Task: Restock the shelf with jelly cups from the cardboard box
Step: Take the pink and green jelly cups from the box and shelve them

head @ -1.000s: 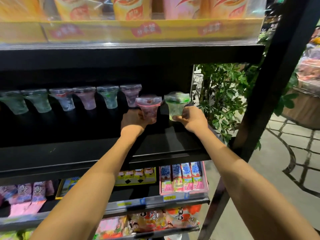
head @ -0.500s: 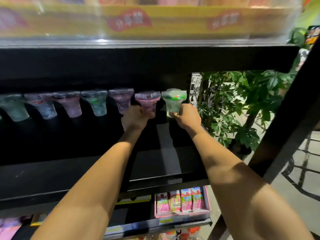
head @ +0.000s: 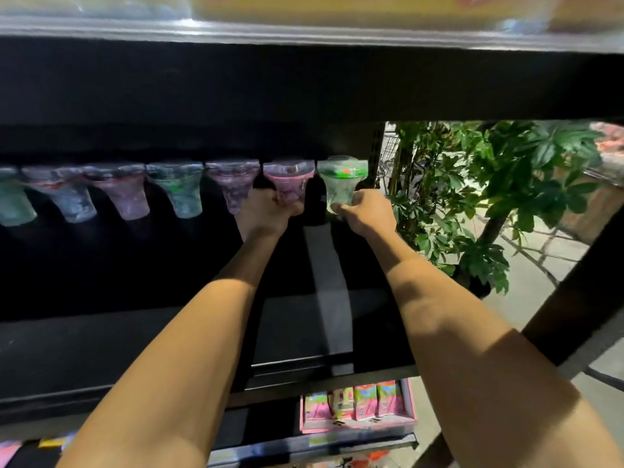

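Note:
A row of several clear jelly cups (head: pixel 175 189) stands along the back of the black shelf (head: pixel 101 339). My left hand (head: pixel 265 214) grips the base of a pink jelly cup (head: pixel 288 184) at the row's right end. My right hand (head: pixel 368 214) grips the base of a green jelly cup (head: pixel 341 184) just right of it. Both cups are upright and level with the row. Whether they rest on the shelf I cannot tell. The cardboard box is out of view.
The shelf above (head: pixel 304 32) hangs low over the cups. A black upright post (head: pixel 580 282) stands at the right. A leafy potted plant (head: pixel 489 197) sits beyond the shelf's right end. Pink snack packs (head: pixel 358 403) fill the shelf below.
Both hands have pushed the pink and green cups further back into line with the row. The camera has moved closer and tilted down.

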